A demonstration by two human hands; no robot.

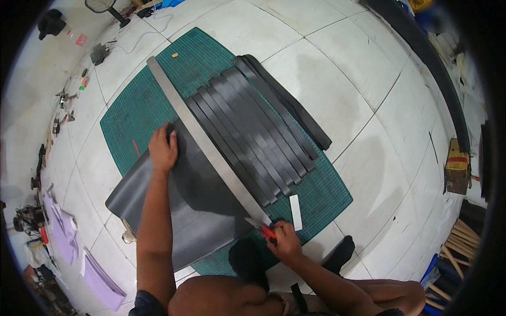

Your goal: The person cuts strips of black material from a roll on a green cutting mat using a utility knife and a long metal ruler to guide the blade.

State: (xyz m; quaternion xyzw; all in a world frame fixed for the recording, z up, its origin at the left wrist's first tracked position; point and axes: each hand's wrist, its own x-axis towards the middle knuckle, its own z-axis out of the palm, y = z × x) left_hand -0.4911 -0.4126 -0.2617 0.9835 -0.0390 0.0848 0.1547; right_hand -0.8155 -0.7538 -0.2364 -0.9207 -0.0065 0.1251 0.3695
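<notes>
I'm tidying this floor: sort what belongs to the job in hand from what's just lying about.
In the job:
red-handled tool, in the right hand
metal straightedge
black sheet, under the left hand
black strips
green cutting mat

Likely lying about:
lilac cloths
wooden sticks
</notes>
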